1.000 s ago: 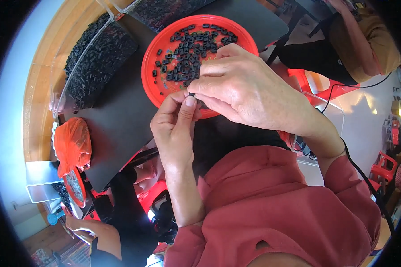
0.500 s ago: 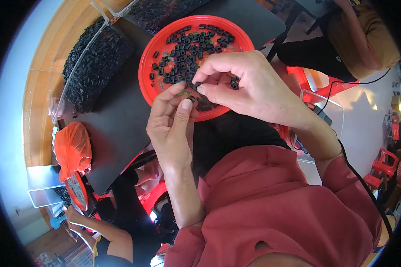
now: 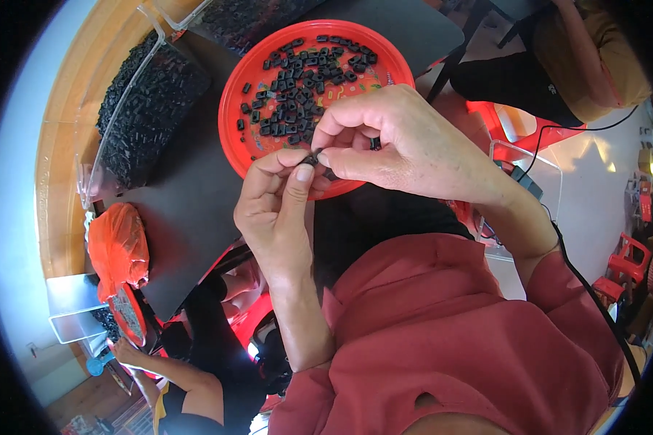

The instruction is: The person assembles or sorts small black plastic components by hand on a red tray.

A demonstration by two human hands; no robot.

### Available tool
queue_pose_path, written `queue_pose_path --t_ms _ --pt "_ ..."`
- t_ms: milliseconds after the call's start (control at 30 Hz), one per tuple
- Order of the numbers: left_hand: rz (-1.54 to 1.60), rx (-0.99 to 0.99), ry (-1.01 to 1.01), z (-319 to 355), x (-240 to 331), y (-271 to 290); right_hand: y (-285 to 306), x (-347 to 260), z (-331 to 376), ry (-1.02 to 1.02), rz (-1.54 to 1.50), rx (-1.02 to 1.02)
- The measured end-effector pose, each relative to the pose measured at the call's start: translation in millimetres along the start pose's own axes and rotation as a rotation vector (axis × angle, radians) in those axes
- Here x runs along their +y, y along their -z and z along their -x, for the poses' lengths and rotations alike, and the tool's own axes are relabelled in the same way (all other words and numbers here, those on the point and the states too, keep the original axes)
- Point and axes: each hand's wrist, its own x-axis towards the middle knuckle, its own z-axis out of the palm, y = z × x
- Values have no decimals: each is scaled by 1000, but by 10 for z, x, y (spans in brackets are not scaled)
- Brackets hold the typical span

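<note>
I'm seeing the hands meeting now; half a second ago a gap was showing between them. The left hand point(image 3: 272, 210) is pinching a small black piece point(image 3: 310, 160) between thumb and finger, above the near side of the round, red, shiny tray point(image 3: 231, 109). The right hand point(image 3: 406, 148) is pinching a tiny dark bit point(image 3: 318, 152) right beside it. Boxy black pieces point(image 3: 294, 94) with holes are lying scattered in the tray. Fingertips are covering the held bits, so their shapes are staying hard to see.
</note>
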Motion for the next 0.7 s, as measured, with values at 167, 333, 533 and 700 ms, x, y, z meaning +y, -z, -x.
queue_pose_path --t_ms 167,333,533,700 --pt "-328 20 -126 58 57 -39 62 -31 11 11 82 -86" --pt "-174 9 -11 94 3 6 65 -33 40 129 219 -117" --pt "-70 -45 -35 73 -10 -23 136 -115 46 44 134 -120" --pt "57 -85 15 78 -11 -7 228 -201 -12 -155 -89 -218"
